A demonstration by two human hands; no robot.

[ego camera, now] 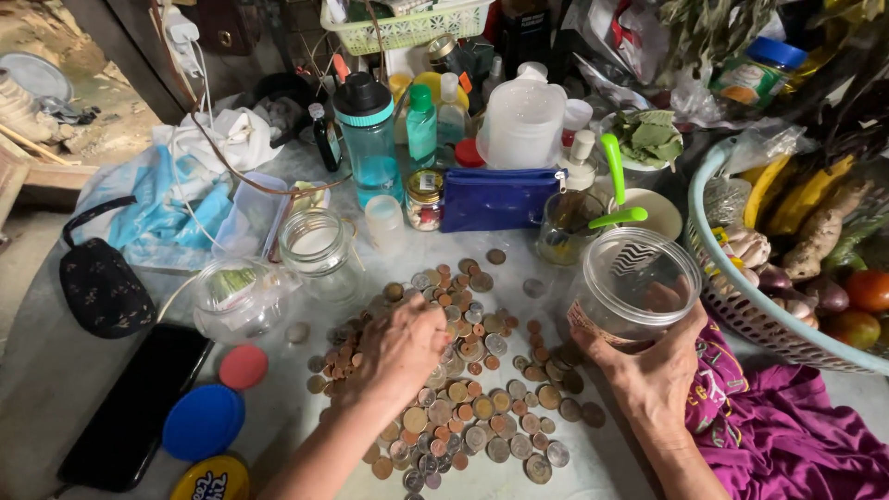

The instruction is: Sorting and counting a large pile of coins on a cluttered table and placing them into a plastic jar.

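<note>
A heap of several coins (468, 407), copper and silver coloured, is spread across the table's middle. My left hand (400, 347) rests palm down on the heap's left part, fingers curled into the coins; whether it holds any is hidden. My right hand (653, 370) grips a clear plastic jar (632, 285) from below and tilts its open mouth toward me, just right of the coins.
Two open glass jars (317, 243) (236, 296) stand left of the coins, with a red lid (243, 367) and blue lid (203, 421) nearby. A black phone (139, 403) lies at the left. Bottles and a blue pouch (495, 198) crowd the back; a vegetable basket (741, 296) sits right.
</note>
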